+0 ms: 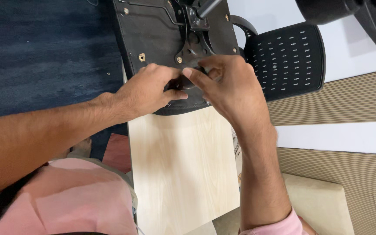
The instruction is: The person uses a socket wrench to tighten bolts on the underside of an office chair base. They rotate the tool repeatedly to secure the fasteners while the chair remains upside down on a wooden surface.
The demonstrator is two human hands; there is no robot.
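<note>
Two hands meet at the near edge of an upturned black office chair seat point(162, 35), underside up, lying across the far end of a narrow pale wood table point(183, 174). Dark blue carpet point(44, 56) fills the left, open floor there; on the right a white and beige ribbed wall point(340, 100) runs close to the table edge, little room that side. Perforated black chair backrest point(288, 61) hangs off the seat to the right, over the table edge. Cream cushion point(318, 204) low right beside the table. Near half of tabletop bare. Metal mechanism plate point(188, 30) bolted on seat underside, just beyond the hands. Left hand point(146, 91) comes in from left, forearm level, fingers curled narrow, thumb and fingertips pinched on a small black knob point(182, 82) at the seat's near rim. Right hand point(231, 85) reaches up from bottom right, wrist bent, fingers curled over the same knob, index tip touching it. Both hands touching each other. Pink sleeves, pink shirt at lower left.
</note>
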